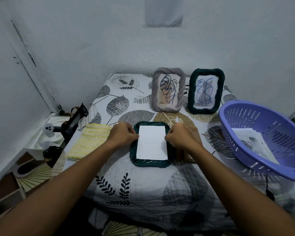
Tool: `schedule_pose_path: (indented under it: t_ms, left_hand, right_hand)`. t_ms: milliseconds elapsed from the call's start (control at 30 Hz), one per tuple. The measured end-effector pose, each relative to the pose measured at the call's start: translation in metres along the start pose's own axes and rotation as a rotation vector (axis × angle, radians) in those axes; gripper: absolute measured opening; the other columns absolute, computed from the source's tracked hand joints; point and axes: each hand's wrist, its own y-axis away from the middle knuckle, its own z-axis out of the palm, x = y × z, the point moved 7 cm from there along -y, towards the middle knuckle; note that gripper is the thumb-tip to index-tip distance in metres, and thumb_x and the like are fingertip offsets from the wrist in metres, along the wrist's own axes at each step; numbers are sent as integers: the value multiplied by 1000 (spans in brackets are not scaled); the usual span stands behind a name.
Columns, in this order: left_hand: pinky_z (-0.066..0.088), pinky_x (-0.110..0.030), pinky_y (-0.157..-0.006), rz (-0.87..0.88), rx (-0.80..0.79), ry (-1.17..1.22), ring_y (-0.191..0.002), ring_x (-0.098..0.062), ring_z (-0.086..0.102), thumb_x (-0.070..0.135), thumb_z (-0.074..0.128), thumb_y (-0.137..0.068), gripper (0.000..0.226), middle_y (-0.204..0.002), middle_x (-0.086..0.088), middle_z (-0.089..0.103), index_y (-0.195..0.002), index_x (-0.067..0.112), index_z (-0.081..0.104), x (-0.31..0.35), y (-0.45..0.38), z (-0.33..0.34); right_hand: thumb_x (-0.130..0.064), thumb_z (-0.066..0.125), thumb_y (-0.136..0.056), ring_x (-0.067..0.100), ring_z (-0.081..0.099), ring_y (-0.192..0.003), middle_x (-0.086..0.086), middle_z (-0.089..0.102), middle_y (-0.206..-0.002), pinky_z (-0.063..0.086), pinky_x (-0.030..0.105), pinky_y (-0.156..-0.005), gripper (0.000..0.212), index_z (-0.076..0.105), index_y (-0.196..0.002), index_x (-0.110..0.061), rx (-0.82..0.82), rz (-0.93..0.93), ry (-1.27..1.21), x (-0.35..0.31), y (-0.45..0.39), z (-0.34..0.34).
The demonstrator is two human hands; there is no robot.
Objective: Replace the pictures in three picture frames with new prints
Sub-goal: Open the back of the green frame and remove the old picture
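Observation:
A dark green woven picture frame (pixel 151 163) lies face down in the middle of the table. A white sheet (pixel 151 143) sits in its opening, blank side up. My left hand (pixel 123 133) rests on the frame's left edge with its fingertips pinching the sheet's left side. My right hand (pixel 180 134) does the same at the sheet's right side. Two more frames stand at the back: a grey one (pixel 168 90) with a leaf drawing and a dark green one (pixel 206 91) with a blue scribble.
A purple plastic basket (pixel 262 137) with printed sheets inside sits at the right. A yellow-and-white cloth (pixel 88 140) lies left of the flat frame. A brown backing board (pixel 181 154) lies partly hidden under my right wrist. Clutter fills the floor at the left.

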Motion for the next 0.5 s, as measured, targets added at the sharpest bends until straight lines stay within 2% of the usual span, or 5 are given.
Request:
schedule_pose_path:
  t_ms: [133, 233, 300, 400, 500]
  left_hand:
    - [50, -27, -66, -27, -43, -110, -75, -22, 65, 27, 72, -73, 16, -74, -6, 71, -69, 12, 72, 8, 3, 7]
    - [47, -25, -65, -56, -40, -126, -77, -25, 65, 27, 69, -76, 21, -77, -11, 71, -73, 7, 74, 12, 5, 8]
    - [45, -27, -62, -62, -42, -130, -77, -27, 65, 25, 68, -76, 22, -76, -13, 71, -72, 4, 73, 13, 5, 8]
    - [50, -31, -63, -66, -58, -126, -74, -27, 66, 22, 68, -76, 22, -77, -16, 71, -75, 1, 73, 12, 5, 9]
    - [54, -35, -64, -72, -55, -123, -63, -23, 59, 18, 67, -74, 19, -73, -16, 69, -79, 1, 74, 13, 5, 8]
  right_hand:
    - [-10, 58, -79, 23, 54, -58, 6, 53, -64, 39, 28, -50, 12, 53, -68, -10, 0, 53, 49, 1, 0, 4]
    - [-10, 57, -80, 20, 49, -53, 5, 51, -63, 33, 24, -47, 13, 52, -68, -9, 1, 70, 51, 0, 1, 5]
    - [-10, 58, -81, 19, 49, -53, 5, 52, -64, 32, 23, -46, 11, 55, -71, -8, -10, 77, 19, 0, 0, 7]
    - [-10, 59, -80, 21, 49, -54, 6, 54, -65, 33, 23, -48, 6, 58, -75, -8, -21, 83, -29, 2, -1, 9]
    - [-9, 59, -79, 22, 50, -55, 7, 56, -65, 38, 25, -50, 5, 61, -78, -5, -9, 92, -95, 5, -1, 10]
